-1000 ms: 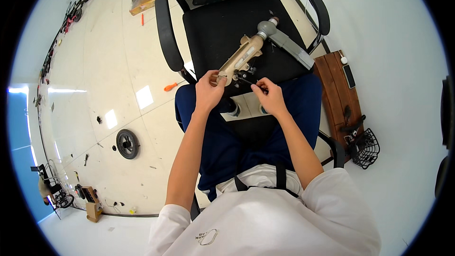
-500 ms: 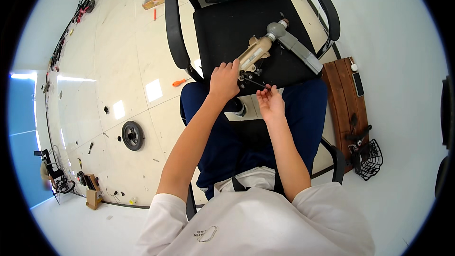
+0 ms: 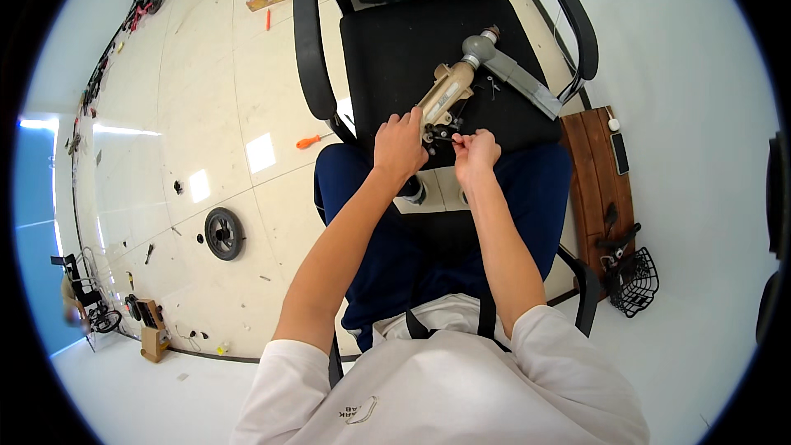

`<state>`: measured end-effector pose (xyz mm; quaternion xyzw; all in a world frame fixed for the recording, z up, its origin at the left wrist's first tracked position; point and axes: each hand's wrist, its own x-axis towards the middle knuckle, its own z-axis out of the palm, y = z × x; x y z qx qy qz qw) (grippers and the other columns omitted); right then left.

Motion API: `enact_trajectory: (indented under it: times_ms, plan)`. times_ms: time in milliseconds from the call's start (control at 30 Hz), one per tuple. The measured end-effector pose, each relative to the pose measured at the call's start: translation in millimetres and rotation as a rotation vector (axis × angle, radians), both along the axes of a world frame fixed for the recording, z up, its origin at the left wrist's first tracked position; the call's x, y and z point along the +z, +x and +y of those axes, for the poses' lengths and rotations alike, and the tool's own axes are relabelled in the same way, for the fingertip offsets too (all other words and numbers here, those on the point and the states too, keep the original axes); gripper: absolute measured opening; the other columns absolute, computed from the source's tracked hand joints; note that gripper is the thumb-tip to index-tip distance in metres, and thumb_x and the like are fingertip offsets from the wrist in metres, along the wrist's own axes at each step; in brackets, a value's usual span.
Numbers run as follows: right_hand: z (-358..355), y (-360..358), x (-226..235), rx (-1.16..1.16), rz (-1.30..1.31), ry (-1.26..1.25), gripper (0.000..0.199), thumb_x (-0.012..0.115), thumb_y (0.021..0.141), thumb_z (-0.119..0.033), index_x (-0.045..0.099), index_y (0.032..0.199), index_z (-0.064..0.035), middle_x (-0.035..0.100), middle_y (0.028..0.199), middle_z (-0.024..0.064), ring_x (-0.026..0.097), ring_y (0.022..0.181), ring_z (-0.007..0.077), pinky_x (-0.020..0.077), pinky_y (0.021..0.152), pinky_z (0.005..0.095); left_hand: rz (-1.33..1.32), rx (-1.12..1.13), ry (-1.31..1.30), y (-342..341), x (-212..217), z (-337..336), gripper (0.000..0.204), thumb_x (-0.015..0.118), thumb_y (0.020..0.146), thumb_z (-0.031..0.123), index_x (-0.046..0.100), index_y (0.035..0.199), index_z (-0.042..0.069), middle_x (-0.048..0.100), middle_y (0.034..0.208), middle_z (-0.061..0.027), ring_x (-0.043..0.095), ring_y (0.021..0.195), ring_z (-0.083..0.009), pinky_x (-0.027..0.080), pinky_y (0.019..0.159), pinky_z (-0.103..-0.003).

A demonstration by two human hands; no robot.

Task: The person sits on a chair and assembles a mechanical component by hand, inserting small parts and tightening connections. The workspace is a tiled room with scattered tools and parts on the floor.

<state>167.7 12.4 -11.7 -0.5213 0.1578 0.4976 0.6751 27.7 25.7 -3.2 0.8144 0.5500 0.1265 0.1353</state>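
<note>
two bare hands meet at the front edge of a black office chair seat (image 3: pixel 395 49). on that seat lies a long tan plastic part with a grey metal tube joined at its far end (image 3: pixel 449 91). it lies slanted, with the tan end near the person and the grey tube pointing away to the right.

the left hand (image 3: pixel 400 147) sits at the near end of the tan part. its fingers are curled and touch the tan end, holding it in place. the right hand (image 3: pixel 476 152) is just beside the left hand, on the right. its fingers are pinched tight on a small black metal bit (image 3: pixel 443 133) that sticks out from the near end of the tan part. the small bit is between the two hands. it is too tiny to tell just what it is.

the person sits with dark blue trouser legs (image 3: pixel 527 189) under both arms and wears a white shirt.

on the pale tiled floor (image 3: pixel 206 115) to the left lies an orange-handled screwdriver (image 3: pixel 309 142), near the chair. further left and nearer lies a small black wheel (image 3: pixel 222 233), well apart from the hands. on the right stands a dark brown wooden board (image 3: pixel 593 165), and by its near end sits a black wire basket (image 3: pixel 634 282).
</note>
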Motion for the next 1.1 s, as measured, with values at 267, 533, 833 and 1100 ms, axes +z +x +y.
enact_trajectory:
  times_ms: [267, 533, 833, 1100]
  plan:
    - [60.1, -15.7, 40.7, 0.858, -0.981, 0.15, 0.028, 0.056, 0.088, -0.021, 0.061, 0.082, 0.0055, 0.066, 0.078, 0.0235, 0.067, 0.068, 0.0333, 0.0527, 0.065, 0.0413, 0.006, -0.023, 0.0, -0.1, 2.0, -2.0, 0.048, 0.071, 0.064, 0.008, 0.051, 0.108, 0.005, 0.064, 0.096, -0.0103, 0.061, 0.09, -0.0294, 0.051, 0.078, -0.039]
    - [71.9, -28.0, 52.2, 0.812, -1.04, 0.279, 0.034, 0.059, 0.087, -0.019, 0.054, 0.062, 0.003, 0.054, 0.058, 0.0089, 0.052, 0.054, 0.0186, 0.0412, 0.054, 0.0361, -0.001, -0.007, -0.103, -2.7, 7.4, 0.2, 0.062, 0.072, 0.065, 0.008, 0.05, 0.122, 0.003, 0.061, 0.106, -0.0106, 0.06, 0.098, -0.0282, 0.05, 0.082, -0.039]
    - [-52.3, 54.6, 74.6, 0.504, 0.106, 0.27, 0.041, 0.057, 0.094, -0.019, 0.029, 0.063, -0.0189, 0.016, 0.053, -0.0063, 0.014, 0.043, 0.0075, 0.0117, 0.041, 0.0273, -0.345, -0.224, 0.042, -17.1, 79.1, -74.3, 0.058, 0.071, 0.078, 0.015, 0.052, 0.131, 0.003, 0.056, 0.122, -0.0155, 0.055, 0.112, -0.0332, 0.046, 0.092, -0.041]
    - [-64.0, 45.8, 65.6, 0.461, 0.198, 0.294, 0.042, 0.057, 0.093, -0.018, 0.029, 0.063, -0.0185, 0.016, 0.054, -0.0062, 0.014, 0.044, 0.0082, 0.0126, 0.042, 0.0277, -0.803, -0.137, -0.699, -8.1, 65.1, -118.6, 0.018, 0.065, 0.092, 0.013, 0.069, 0.098, -0.004, 0.067, 0.077, -0.0092, 0.062, 0.065, -0.0147, 0.05, 0.061, -0.028]
